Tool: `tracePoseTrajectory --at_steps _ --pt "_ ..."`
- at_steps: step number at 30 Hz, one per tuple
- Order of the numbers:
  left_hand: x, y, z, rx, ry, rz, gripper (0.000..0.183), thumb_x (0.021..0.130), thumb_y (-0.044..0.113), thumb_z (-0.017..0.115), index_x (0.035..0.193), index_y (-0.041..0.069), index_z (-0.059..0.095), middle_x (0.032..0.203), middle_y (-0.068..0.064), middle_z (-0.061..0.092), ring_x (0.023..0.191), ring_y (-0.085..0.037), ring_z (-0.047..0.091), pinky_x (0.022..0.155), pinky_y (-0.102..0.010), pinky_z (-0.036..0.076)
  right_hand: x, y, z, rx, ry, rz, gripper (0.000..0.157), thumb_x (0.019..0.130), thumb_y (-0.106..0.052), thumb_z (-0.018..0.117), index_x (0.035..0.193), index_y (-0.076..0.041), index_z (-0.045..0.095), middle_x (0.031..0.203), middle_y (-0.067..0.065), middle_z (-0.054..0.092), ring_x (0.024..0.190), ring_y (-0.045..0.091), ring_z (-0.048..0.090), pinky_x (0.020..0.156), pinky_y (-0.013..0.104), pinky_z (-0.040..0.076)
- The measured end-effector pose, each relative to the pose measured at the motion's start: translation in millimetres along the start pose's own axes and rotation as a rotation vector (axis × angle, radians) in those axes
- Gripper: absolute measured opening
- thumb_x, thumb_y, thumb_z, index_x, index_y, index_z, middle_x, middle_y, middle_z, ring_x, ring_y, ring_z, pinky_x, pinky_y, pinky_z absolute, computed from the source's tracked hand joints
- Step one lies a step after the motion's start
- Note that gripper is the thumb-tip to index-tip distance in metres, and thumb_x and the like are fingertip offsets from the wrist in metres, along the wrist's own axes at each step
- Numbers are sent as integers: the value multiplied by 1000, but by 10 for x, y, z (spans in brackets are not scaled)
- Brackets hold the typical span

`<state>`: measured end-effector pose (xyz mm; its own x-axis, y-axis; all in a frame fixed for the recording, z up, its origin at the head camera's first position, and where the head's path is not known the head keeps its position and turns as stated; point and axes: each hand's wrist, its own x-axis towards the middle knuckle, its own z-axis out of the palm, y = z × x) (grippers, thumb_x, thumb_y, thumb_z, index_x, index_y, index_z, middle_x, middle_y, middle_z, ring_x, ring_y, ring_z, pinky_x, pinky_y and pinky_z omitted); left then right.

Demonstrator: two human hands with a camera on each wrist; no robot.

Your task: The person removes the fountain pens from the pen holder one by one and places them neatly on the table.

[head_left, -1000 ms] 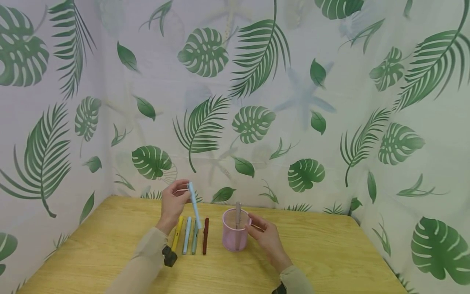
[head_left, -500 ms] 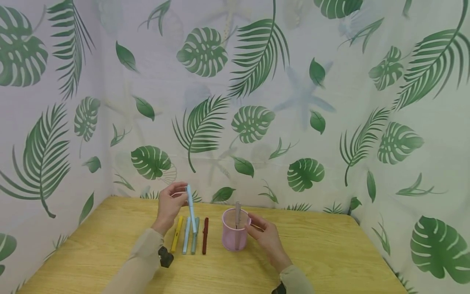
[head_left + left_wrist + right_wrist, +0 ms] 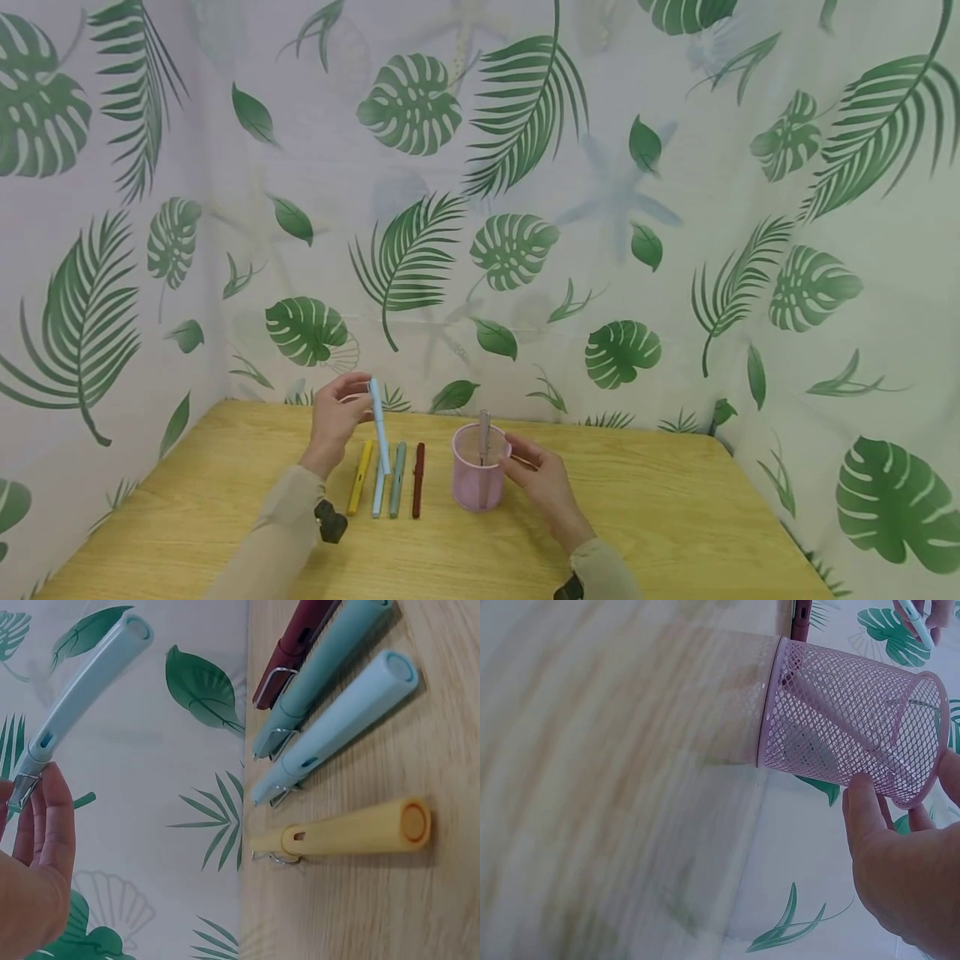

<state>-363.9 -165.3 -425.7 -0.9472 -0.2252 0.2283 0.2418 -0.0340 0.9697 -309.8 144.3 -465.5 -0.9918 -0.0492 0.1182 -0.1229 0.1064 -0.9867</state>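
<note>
My left hand [image 3: 333, 421] pinches a light blue pen [image 3: 379, 429] near its upper end, where the wire clip is. The pen hangs tilted above the table, its lower end in front of a second light blue pen [image 3: 377, 500]. In a row lie a yellow pen [image 3: 360, 477], that light blue one, a grey-green pen [image 3: 397, 479] and a dark red pen [image 3: 418, 481]. To their right a pink mesh pen holder [image 3: 840, 705] stands upright with a grey pen [image 3: 484, 433] inside. My right hand [image 3: 547, 492] holds its right side near the rim, fingers partly hidden behind it.
The wooden table [image 3: 660, 517] carries all of this. Behind and at both sides hangs a white leaf-print cloth [image 3: 525, 350], close to the table's back edge [image 3: 600, 429].
My left hand has moved left with the light blue pen, from near the dark red pen to over the second light blue one. The right hand and the pen holder keep their place.
</note>
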Motion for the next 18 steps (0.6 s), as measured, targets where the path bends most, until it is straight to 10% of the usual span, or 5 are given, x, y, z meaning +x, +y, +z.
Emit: tracePoseTrajectory --at_steps 18 --pt "14 -92 -164 37 38 -41 36 87 -5 59 123 -2 61 111 -16 62 79 -8 64 68 -33 61 5 25 -3 5 0 -10 49 93 -14 68 138 1 54 135 27 55 122 38 58 95 38 54"
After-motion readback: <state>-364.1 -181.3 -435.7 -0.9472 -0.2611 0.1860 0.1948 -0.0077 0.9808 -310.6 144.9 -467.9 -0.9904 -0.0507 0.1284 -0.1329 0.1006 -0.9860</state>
